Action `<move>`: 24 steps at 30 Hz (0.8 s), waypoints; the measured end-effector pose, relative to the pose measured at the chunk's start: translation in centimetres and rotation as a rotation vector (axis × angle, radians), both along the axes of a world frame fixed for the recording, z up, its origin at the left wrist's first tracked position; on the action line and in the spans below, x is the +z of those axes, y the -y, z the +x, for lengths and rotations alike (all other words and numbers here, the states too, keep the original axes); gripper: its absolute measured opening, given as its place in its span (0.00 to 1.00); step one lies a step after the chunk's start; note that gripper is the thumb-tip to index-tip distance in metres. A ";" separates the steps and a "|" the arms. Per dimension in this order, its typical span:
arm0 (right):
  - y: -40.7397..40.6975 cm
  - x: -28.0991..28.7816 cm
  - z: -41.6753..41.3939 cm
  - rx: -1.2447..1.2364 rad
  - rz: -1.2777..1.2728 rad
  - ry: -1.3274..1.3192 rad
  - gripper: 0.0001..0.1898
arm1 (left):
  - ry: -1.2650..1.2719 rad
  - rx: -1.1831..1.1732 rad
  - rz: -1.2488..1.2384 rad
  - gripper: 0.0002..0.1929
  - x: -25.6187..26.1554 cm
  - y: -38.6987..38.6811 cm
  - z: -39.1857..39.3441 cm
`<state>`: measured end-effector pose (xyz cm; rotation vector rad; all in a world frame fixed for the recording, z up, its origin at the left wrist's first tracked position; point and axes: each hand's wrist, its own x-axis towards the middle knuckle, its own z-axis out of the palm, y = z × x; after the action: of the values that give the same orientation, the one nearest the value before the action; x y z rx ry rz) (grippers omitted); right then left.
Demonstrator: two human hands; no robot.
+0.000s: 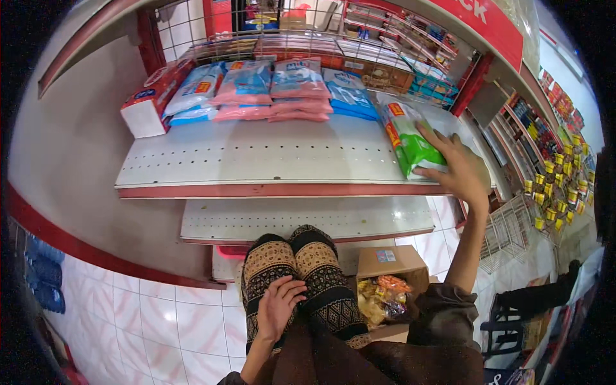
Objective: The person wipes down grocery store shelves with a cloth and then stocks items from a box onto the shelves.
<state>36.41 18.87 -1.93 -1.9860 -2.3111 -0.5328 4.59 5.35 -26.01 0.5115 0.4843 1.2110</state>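
My right hand (pixel 459 166) is on a green and white soft plastic pack (pixel 409 139), probably wet wipes, at the right end of the upper metal shelf (pixel 250 163). Its thumb lies at the pack's near end and the fingers reach over the top. Left of it lie a blue and white pack (pixel 351 94), stacked pink and blue packs (pixel 298 86), and more blue and white packs (pixel 197 91). A red and white carton (pixel 154 101) stands at the shelf's left end. My left hand (pixel 280 308) rests on my patterned trousers (pixel 320 269), holding nothing.
Below is a lower perforated shelf (pixel 303 219). An open cardboard box (pixel 392 260) with packaged goods stands on the tiled floor (pixel 154 322) beside my right knee. A wire grid (pixel 308 33) backs the upper shelf. Wire baskets (pixel 505 236) and yellow-capped containers (pixel 558 183) are at right.
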 end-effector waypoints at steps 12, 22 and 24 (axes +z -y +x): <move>-12.1 -2.6 2.9 0.208 -0.118 -0.581 0.41 | -0.024 -0.019 -0.050 0.29 0.0 0.3 0.3; -15.5 -3.6 3.6 0.266 -0.032 -0.496 0.45 | 0.017 -0.100 -0.051 0.28 -0.7 -0.3 0.5; -14.6 -4.5 3.3 0.163 0.128 -0.356 0.38 | 0.036 -0.041 -0.038 0.29 -0.9 -0.6 0.5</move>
<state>39.67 33.43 -6.39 -1.6584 -2.1348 -0.2800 5.09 5.98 -26.89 0.4644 0.4629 1.1679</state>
